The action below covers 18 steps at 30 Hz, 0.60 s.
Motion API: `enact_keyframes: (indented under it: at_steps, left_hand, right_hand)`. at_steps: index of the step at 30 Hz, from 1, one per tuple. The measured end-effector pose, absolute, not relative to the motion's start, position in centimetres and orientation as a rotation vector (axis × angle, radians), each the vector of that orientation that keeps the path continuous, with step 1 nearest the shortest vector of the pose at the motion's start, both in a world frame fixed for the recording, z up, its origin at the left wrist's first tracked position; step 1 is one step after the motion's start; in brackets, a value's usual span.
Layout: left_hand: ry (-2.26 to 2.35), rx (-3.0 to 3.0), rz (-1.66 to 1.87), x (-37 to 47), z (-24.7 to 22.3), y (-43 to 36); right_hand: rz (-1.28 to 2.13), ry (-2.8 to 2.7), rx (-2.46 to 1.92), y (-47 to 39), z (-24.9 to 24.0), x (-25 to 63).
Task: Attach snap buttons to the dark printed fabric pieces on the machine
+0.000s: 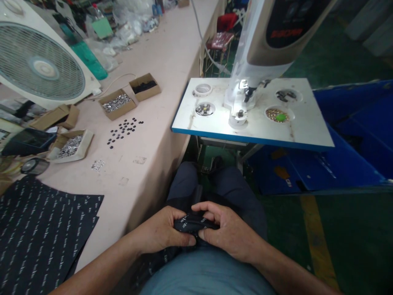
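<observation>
A black fabric piece with small white lettering is bunched between my hands, just above my lap. My left hand is closed on its left end, thumb along the near side. From the right, my right hand pinches the same cloth between thumb and fingers. More of the dark printed fabric hangs below the hands, partly hidden by my left forearm. Beyond my knees stands a fastening machine on a white board with blue edge; round cups of small parts are set into the board.
On the left table lie printed black fabric sheets, loose black buttons, small boxes of metal parts and a white fan. Blue bins stand at the right, below the board.
</observation>
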<state>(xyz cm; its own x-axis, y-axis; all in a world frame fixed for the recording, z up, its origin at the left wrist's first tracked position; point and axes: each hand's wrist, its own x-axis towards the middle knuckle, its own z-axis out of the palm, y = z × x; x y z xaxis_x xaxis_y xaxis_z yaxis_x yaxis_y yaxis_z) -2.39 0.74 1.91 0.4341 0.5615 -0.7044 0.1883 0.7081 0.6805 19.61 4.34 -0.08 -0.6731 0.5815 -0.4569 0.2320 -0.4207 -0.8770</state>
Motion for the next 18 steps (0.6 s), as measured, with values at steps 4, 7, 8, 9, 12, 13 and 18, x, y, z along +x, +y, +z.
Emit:
enact_keyframes:
  at_steps: [4,7,8,9,12,13,18]
  left_hand:
    - [1.122,0.745,0.278,-2.36,1.66,0.65]
    - [1.117,0.704,0.289,-2.3,1.47,0.61]
    - [1.121,0.692,0.291,-2.27,1.39,0.6]
    - [1.129,0.684,0.294,-2.24,1.32,0.59]
    - [1.151,0.665,0.303,-2.12,1.16,0.54]
    - [1.15,0.659,0.306,-2.06,1.16,0.52]
    - [1.16,0.637,0.312,-1.85,1.35,0.38]
  right_hand:
    - [2.216,-1.493,-1.137,4.31,-0.07,19.56]
    - [2.242,-1.453,-1.133,4.29,-0.16,19.47]
    - [2.253,-1.431,-1.133,4.27,-0.24,19.43]
    - [2.259,-1.413,-1.136,4.25,-0.33,19.39]
    - [2.253,-1.384,-1.153,4.13,-0.6,19.31]
    - [2.249,-1.383,-1.161,4.1,-0.64,19.32]
    - [2.295,-1.398,-1.16,4.07,-0.31,19.58]
